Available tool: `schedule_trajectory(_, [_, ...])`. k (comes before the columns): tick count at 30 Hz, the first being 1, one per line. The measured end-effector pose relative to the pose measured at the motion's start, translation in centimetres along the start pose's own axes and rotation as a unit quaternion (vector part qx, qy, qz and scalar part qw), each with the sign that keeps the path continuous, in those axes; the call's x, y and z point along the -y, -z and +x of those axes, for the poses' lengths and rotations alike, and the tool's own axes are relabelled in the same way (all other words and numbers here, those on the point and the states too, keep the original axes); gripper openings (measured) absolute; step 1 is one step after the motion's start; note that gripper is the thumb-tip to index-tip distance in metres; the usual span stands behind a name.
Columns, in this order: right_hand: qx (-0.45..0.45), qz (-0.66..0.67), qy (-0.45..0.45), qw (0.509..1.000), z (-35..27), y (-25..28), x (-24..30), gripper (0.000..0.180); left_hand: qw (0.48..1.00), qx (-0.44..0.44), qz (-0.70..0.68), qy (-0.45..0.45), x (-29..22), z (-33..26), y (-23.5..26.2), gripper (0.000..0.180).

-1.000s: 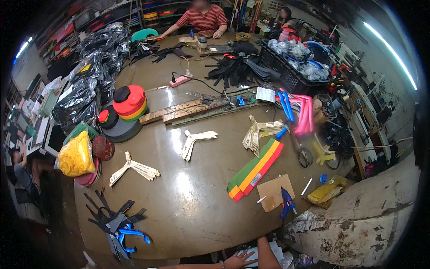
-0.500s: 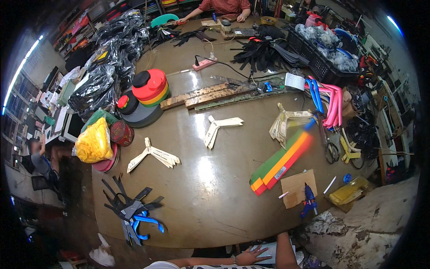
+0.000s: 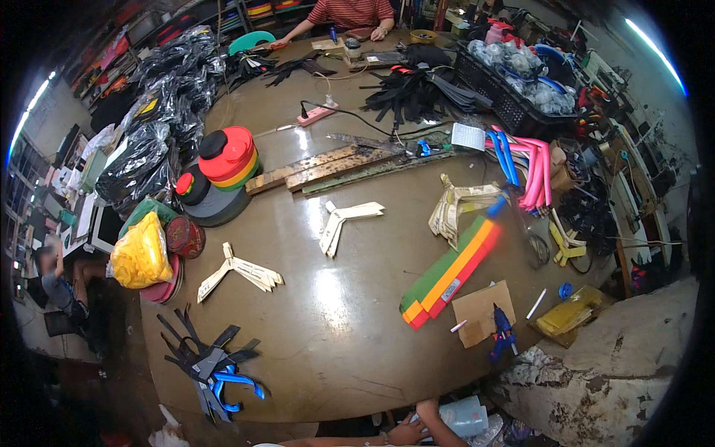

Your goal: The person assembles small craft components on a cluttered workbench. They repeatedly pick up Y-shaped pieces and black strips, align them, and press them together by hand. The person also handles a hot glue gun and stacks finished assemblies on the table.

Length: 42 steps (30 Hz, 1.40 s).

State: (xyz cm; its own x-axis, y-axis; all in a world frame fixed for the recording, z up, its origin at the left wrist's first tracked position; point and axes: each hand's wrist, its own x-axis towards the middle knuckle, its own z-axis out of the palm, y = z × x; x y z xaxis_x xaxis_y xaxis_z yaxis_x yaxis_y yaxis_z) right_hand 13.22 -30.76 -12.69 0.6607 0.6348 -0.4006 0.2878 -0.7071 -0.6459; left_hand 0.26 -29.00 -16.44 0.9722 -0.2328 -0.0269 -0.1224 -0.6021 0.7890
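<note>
At the lower edge, my left hand (image 3: 406, 431) reaches in from the left with a band at its wrist. Its fingers are bent around something pale that I cannot make out, close against my right arm. My right hand (image 3: 429, 411) is beside it; its fingers are mostly hidden. A pale blue, see-through plastic container (image 3: 463, 416) is just right of both hands, below the table edge. On the table nearest them lie a blue glue gun (image 3: 503, 333) on brown cardboard (image 3: 477, 313) and a green, yellow and red stack of strips (image 3: 452, 276).
Cream Y-shaped templates (image 3: 341, 222) lie mid-table. Black straps with blue pieces (image 3: 212, 372) are at the near left. Striped rolls (image 3: 227, 160), wooden bars (image 3: 335, 167) and a pink power strip (image 3: 318, 115) stand farther back. Another person (image 3: 350, 13) sits across the table.
The view has shifted, so the table sits farther left. My left hand's spread fingers have bent in beside my right arm, which has moved left. More of the pale blue container shows.
</note>
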Motion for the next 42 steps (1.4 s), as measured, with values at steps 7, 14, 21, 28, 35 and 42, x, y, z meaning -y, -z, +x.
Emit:
schedule_trajectory(7, [0.041, -0.075, 0.019, 0.996, -0.9, 0.2, 1.2, 0.047, 0.996, 0.015, 0.082, -0.036, -1.4, -0.2, 2.0, 0.063])
schedule_trajectory(14, [-0.056, -0.127, 0.052, 0.989, 0.0, -2.2, -1.7, 0.039, 0.996, 0.083, 0.035, 0.011, -3.7, -0.2, 7.8, 0.062])
schedule_trajectory(21, [-0.03, -0.144, 0.064, 0.987, 0.6, -2.0, -5.2, 0.04, 0.979, 0.192, 0.046, 0.05, -4.9, 0.8, 10.8, 0.064])
schedule_trajectory(28, [0.05, -0.137, -0.066, 0.987, 1.3, 2.4, -1.6, 0.054, 0.987, 0.157, 0.016, 0.027, -4.8, 1.2, 12.5, 0.065])
schedule_trajectory(35, [0.162, -0.257, -0.016, 0.952, -2.2, 15.4, 7.8, 0.047, 0.942, -0.068, -0.244, 0.221, -2.7, 2.3, 14.6, 0.043])
schedule_trajectory(42, [-0.105, -0.042, -0.047, 0.992, -6.3, 10.4, 5.0, 0.042, 0.921, -0.217, -0.25, 0.207, -1.1, 2.7, 9.6, 0.038])
